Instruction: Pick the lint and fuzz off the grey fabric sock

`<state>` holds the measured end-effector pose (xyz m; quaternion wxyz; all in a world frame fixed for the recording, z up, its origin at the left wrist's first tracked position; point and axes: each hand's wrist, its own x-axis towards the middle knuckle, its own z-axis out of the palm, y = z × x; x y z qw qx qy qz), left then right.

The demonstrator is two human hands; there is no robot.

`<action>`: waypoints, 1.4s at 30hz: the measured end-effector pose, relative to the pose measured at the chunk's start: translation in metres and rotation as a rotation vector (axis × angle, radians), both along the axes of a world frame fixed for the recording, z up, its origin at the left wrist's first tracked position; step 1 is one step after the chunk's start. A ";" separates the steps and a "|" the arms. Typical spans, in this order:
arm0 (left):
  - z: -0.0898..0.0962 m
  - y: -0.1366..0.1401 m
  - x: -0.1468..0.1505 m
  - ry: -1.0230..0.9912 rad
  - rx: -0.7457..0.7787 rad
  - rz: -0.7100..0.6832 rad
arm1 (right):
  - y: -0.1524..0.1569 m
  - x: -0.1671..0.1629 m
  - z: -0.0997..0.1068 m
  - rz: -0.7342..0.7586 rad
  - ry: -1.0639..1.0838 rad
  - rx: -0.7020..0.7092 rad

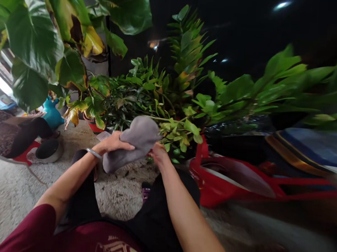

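Nearest to us, our maroon shirt and black trousers fill the bottom of the view, and both bare forearms reach forward over the speckled stone floor [9, 193]. Our left hand [113, 143], with a silver bangle [94, 153] at the wrist, is closed around a grey cloth [136, 141], thumb lying across its fold, so the cloth hangs bunched between the two hands at about knee level. Our right hand [157, 152] meets the cloth's far edge just where a leafy stem [177, 131] of the potted plant droops toward us; its fingers are hidden behind the cloth and the leaves, so we cannot tell whether they pinch or lie loose. We judge the step in hand to be wiping the leaves, with the cloth brought up against the nearest stem; the next move calls for steadying that stem and drawing the cloth along each leaflet gently enough not to tear it. Bits of dry leaf litter the floor under the hands. Just to the right stands a red scooter [239, 182]. To the left lie a round grey bowl [48, 150] and a teal toy [52, 114]. Beyond them rise broad monstera leaves [34, 36], some yellowed and brown, against a dark background.
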<state>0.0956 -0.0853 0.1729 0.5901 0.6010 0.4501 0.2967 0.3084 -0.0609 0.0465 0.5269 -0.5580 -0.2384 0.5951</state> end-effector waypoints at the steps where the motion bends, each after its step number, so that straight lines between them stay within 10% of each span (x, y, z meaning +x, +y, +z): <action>1: 0.012 0.007 0.001 -0.072 0.037 0.041 | -0.001 0.000 0.001 0.013 0.002 0.006; 4: 0.032 0.030 0.008 -0.269 0.146 0.230 | -0.003 -0.002 0.005 0.042 0.035 0.050; 7: 0.013 0.035 0.013 -0.216 0.195 0.361 | -0.004 -0.004 0.007 0.030 0.071 0.094; 12: -0.038 -0.001 0.000 0.219 0.017 0.048 | -0.002 -0.003 0.006 0.007 0.015 0.017; 15: -0.025 -0.009 -0.010 0.187 0.005 -0.051 | -0.002 -0.001 0.005 0.016 0.010 0.003; 20: 0.027 0.020 -0.015 -0.262 0.134 0.270 | -0.004 -0.003 0.009 0.048 0.032 0.047; 24: 0.006 0.028 -0.017 -0.302 0.161 0.476 | -0.005 -0.006 0.009 0.014 0.029 0.099; 29: -0.049 -0.012 -0.027 0.096 0.049 0.230 | -0.005 -0.004 0.006 0.010 0.000 0.045; 33: -0.027 -0.024 -0.038 0.083 0.003 0.055 | -0.005 -0.001 0.005 0.018 0.004 0.023; 38: 0.015 0.015 -0.042 -0.319 0.151 0.496 | -0.004 -0.006 0.007 0.034 0.016 0.041; 42: -0.014 0.020 -0.037 -0.328 0.071 0.701 | -0.005 -0.009 0.007 0.040 0.021 0.043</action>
